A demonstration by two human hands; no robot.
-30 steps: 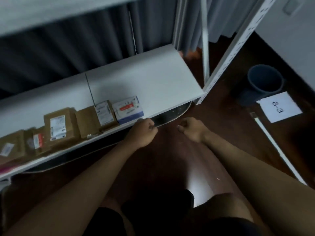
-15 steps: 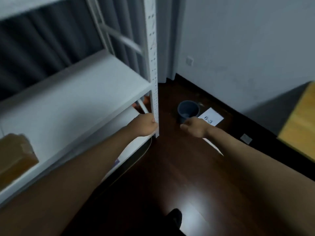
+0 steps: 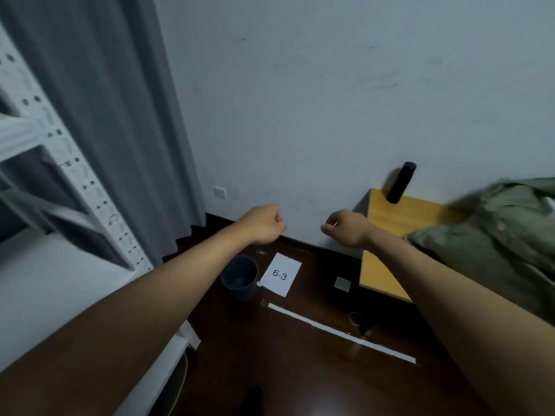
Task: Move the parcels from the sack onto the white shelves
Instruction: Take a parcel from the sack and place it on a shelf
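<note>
The green sack (image 3: 492, 235) lies at the right edge of the frame on a yellow wooden table (image 3: 387, 259); its fabric is olive, wrinkled and a little blurred. No parcel shows. The white shelves (image 3: 45, 283) fill the left side, with a perforated upright post before a grey curtain (image 3: 114, 115). In the centre, the left hand (image 3: 265, 224) and the right hand (image 3: 345, 228) are both curled into loose fists and hold nothing. Below them, on the dark floor, stand a dark bucket (image 3: 240, 277) and a paper sheet marked "6-3" (image 3: 280, 274).

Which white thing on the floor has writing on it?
The paper sheet beside the bucket, marked 6-3. The long white strip and the small square show no writing.
</note>
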